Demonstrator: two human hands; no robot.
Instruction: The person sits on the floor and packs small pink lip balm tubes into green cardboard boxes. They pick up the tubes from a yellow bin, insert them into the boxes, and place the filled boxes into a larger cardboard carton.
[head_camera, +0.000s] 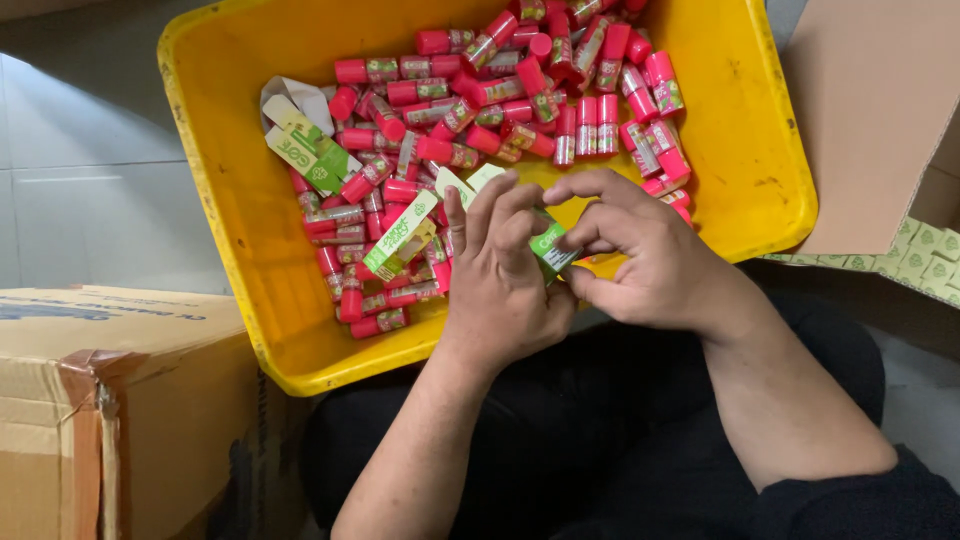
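My left hand (500, 270) and my right hand (640, 245) meet over the near rim of a yellow plastic tub (240, 250). Together they grip a small green and white carton (552, 248); my right fingers pinch its end. My left hand also seems to hold flat green cartons (405, 235) fanned out to the left. The tub holds several small pink bottles (480, 100) with pink caps and patterned labels, plus a few folded flat cartons (305, 140) at its upper left.
A brown cardboard box (120, 400) with taped seams stands at the lower left. An open cardboard box (880, 120) with rows of green cartons (925, 255) lies at the right. Grey floor tiles (90, 150) show at the left. My dark-trousered legs lie below.
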